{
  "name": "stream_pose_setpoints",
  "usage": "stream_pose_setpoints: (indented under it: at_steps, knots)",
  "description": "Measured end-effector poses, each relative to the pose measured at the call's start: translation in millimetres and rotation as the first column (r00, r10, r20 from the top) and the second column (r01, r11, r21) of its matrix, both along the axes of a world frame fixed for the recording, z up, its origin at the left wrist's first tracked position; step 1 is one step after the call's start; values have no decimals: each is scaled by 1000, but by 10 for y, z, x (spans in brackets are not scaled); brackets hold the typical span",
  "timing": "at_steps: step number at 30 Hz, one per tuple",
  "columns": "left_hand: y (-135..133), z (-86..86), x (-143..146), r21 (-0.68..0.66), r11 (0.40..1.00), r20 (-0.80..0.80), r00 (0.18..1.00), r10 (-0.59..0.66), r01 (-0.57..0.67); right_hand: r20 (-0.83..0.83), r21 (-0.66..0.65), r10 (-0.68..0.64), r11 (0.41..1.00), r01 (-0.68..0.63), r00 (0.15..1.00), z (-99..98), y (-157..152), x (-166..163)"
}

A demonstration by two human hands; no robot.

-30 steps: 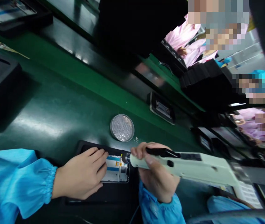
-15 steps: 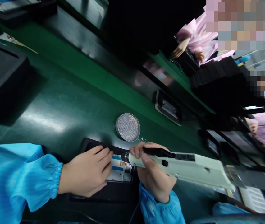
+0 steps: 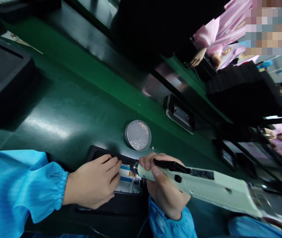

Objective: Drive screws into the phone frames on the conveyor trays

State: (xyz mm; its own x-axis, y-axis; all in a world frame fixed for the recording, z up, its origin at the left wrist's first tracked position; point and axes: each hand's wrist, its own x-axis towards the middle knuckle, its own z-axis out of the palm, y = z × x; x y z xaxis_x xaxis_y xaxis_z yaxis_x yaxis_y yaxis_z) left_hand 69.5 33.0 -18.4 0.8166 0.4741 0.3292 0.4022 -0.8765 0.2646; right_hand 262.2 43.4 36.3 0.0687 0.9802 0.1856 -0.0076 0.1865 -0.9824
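My right hand (image 3: 165, 185) is wrapped around a pale green electric screwdriver (image 3: 212, 188) with a black lever along its top. The screwdriver's tip points left, over an opened phone (image 3: 128, 185) lying in a black holder (image 3: 101, 152); where exactly the bit touches is hidden. My left hand (image 3: 96, 180) lies palm down across the phone's left part, its fingers stretched out and slightly bent, covering much of it. Just beyond the hands stands a round grey dish (image 3: 138, 135) with a dimpled plate and tiny screws along its far side.
A few loose screws (image 3: 153, 148) lie beside the dish. A large black tray (image 3: 2, 72) sits at the left. Farther off, another phone in a holder (image 3: 180, 114) rests on the line, near stacked black trays (image 3: 247, 86). Co-workers in pink sleeves (image 3: 207, 34) sit across.
The screwdriver's rear end has swung slightly down and to the right in view. Both hands stay nearly in place; the view has shifted a little.
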Motion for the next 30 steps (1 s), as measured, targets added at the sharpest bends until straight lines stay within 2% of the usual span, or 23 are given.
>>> stream_pose_setpoints:
  at_steps: [14, 30]
  knots:
    - [7, 2, 4, 33, 999, 1, 1000, 2, -2, -16, 40, 35, 999, -35, 999, 0, -4, 14]
    - [13, 7, 14, 37, 999, 9, 1000, 6, -6, 43, 27, 67, 997, -68, 997, -25, -46, 29]
